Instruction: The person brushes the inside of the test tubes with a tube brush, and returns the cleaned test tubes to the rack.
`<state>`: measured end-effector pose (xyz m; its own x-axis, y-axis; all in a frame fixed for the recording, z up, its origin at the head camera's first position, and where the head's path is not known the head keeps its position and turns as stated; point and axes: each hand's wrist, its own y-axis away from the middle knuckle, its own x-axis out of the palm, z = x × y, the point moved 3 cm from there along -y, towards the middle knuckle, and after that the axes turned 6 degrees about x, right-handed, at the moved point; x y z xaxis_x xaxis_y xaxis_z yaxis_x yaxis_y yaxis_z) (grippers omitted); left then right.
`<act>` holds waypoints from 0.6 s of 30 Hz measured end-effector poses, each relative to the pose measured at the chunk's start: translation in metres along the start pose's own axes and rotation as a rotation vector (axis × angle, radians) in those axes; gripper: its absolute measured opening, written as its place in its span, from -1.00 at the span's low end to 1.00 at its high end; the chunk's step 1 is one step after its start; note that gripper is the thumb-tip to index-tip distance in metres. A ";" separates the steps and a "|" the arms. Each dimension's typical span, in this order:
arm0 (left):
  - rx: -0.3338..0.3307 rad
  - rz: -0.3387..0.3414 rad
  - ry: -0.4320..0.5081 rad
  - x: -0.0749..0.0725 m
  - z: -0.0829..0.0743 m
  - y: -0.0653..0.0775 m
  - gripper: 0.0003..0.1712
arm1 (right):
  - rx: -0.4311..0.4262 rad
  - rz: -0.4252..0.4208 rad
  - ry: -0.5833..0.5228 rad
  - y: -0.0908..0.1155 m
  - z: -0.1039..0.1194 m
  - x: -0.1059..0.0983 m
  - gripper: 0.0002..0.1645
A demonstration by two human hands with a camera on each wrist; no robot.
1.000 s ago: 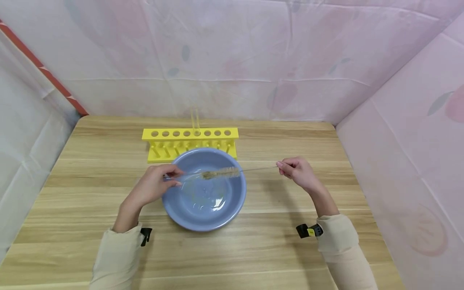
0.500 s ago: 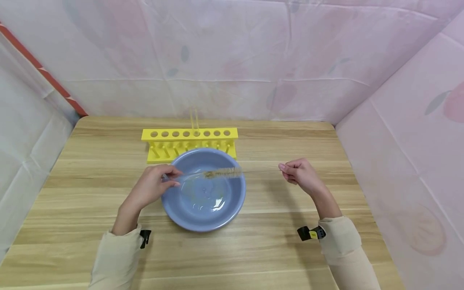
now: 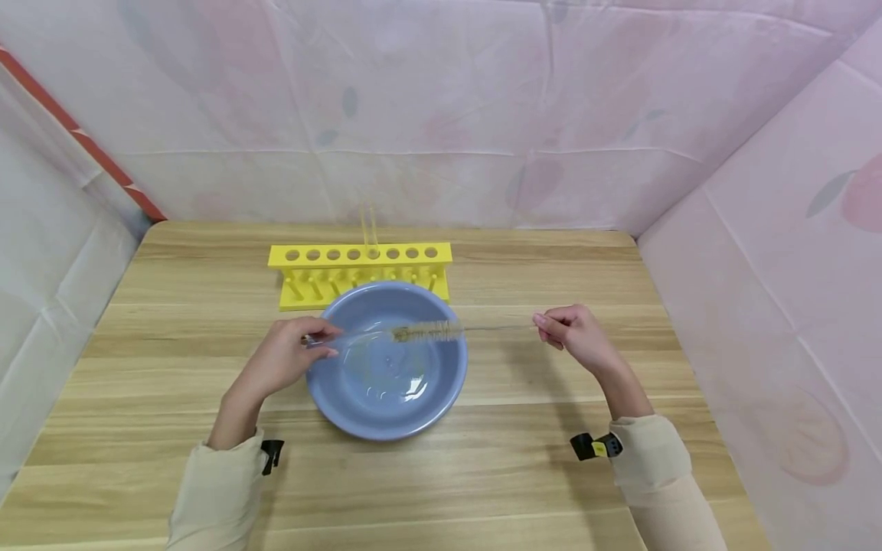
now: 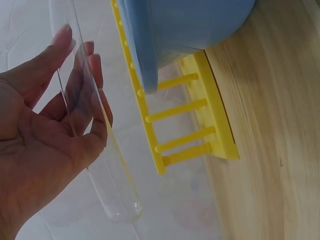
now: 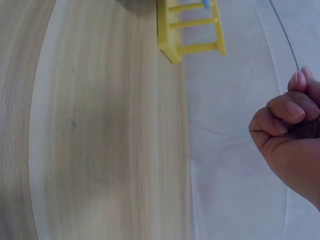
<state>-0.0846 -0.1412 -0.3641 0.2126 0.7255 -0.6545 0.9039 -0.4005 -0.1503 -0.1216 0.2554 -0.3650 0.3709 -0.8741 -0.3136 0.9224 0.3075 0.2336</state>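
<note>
My left hand (image 3: 285, 356) holds a clear glass test tube (image 4: 117, 190) between thumb and fingers, over the left rim of a blue basin (image 3: 386, 425). In the left wrist view, the tube's rounded bottom sticks out below that hand (image 4: 55, 125). Over the basin lies a test tube brush (image 3: 427, 330), level, its tan bristles in line with the tube. I cannot tell how much of the bristles is within the glass. At the right, my right hand (image 3: 575, 337) pinches the end of the brush's thin twisted wire (image 5: 285, 32). Shallow liquid glints in the basin.
Right behind the basin stands a yellow test tube rack (image 3: 361, 256), partly hidden by it. Another clear test tube (image 3: 370, 229) stands upright in the rack. Pink patterned cloth (image 3: 441, 115) hangs around the wooden table (image 3: 482, 474).
My right hand has shifted slightly right and toward me, and the brush has moved a little right with it. My left hand has drifted slightly left, still holding the test tube.
</note>
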 end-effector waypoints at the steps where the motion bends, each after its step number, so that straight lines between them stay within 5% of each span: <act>1: -0.002 0.004 0.009 -0.001 0.001 0.001 -0.76 | -0.032 -0.023 0.035 0.001 0.000 -0.001 -0.57; 6: 0.002 0.002 0.007 -0.003 0.003 0.003 -0.76 | -0.098 -0.071 0.030 0.002 -0.001 -0.007 -0.61; 18: -0.004 -0.017 -0.059 -0.001 -0.001 0.001 -0.76 | -0.002 -0.074 -0.041 -0.003 -0.008 0.002 -0.55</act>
<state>-0.0835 -0.1418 -0.3632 0.1747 0.6982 -0.6943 0.9089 -0.3855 -0.1590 -0.1223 0.2555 -0.3739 0.2968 -0.9092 -0.2922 0.9474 0.2419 0.2095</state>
